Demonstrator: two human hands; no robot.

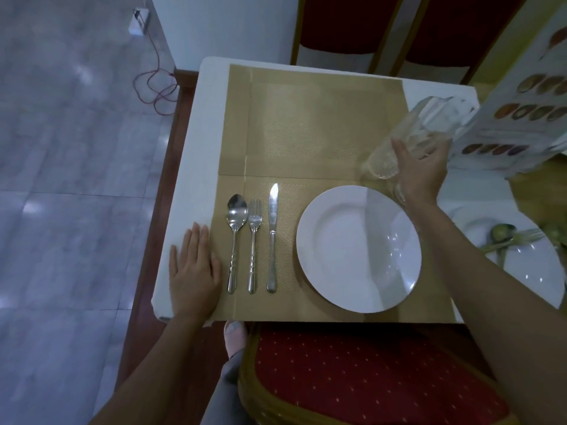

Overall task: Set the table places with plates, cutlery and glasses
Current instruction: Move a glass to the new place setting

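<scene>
Head view, one frame. Counts on the near gold placemat (306,308): 1 white plate (357,250), 1 spoon (235,237), 1 fork (253,240), 1 knife (272,237). Cutlery lies in a row, spoon nearest the left fingertips, then fork, then knife, with the plate past the knife.

Left hand (194,268): flat, palm down, fingers straight and together, holding nothing. It rests on the white tablecloth (196,167) and the placemat's left edge; the spoon handle is just beside the little-finger side, not touching.

Right hand (422,170): fingers curled round clear glasses (414,139), tilted, rims pointing away from the fingertips, held above the placemat's far right corner just beyond the plate's rim. Glass count: looks like more than 1 stacked or side by side, cannot tell exactly through the blur.

A second gold placemat (322,118) lies beyond the fingertips, bare. To the right of the right wrist: 1 more white plate (527,271) with some cutlery on it, count unclear. 1 picture menu (521,118) stands beyond the right fingers. Red chairs: 1 near (368,378), 2 far.
</scene>
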